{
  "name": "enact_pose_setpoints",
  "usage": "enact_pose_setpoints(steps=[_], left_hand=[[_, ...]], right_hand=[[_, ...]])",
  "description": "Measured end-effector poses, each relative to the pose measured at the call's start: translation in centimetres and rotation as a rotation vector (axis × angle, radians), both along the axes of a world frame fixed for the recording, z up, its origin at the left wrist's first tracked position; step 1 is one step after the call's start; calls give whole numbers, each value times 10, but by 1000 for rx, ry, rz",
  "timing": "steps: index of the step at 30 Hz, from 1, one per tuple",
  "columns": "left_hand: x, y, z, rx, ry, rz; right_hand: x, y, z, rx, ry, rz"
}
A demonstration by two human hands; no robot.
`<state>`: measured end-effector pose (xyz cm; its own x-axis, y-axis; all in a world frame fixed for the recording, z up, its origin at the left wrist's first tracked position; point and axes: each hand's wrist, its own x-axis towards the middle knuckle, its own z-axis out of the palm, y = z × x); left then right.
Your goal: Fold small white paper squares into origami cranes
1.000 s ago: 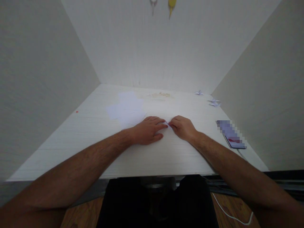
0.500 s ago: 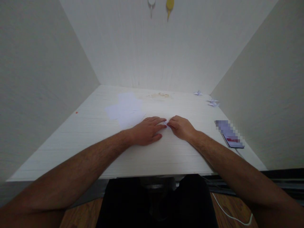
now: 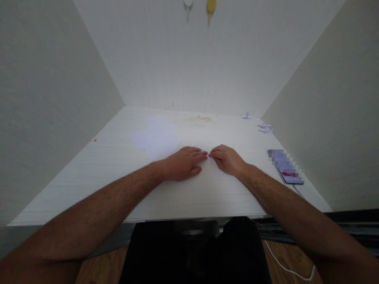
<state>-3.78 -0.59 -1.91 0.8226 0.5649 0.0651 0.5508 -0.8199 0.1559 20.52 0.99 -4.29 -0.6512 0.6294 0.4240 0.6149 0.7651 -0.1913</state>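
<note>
A small piece of folded white paper lies on the white desk between my hands, mostly covered by fingers. My left hand rests flat, its fingers stretched over the paper's left part and its thumb apart. From the other side my right hand pinches the paper's right end between thumb and fingertips. Just beyond my left hand, loose white paper sheets lie overlapping on the desk.
Small folded paper figures stand at the back right. A phone with a cable lies at the right. Panels enclose the desk at left, right and back. Two hooks, one yellow, hang on the back wall.
The left fingers have drawn closer together and shifted slightly over the folded paper, covering more of it. My right hand keeps its pinch almost in place.
</note>
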Motion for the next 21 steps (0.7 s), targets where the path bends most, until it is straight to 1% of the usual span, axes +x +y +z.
enact_pose_setpoints(steps=[3, 10, 18, 21], left_hand=[[1, 0, 1, 1, -8, 0], [6, -1, 1, 38, -5, 12], [10, -9, 5, 136, 38, 88], [11, -13, 5, 157, 35, 80]], right_hand=[[2, -1, -2, 2, 33, 15], [2, -3, -1, 9, 1, 2], [2, -5, 4, 8, -44, 2], [1, -7, 8, 12, -82, -1]])
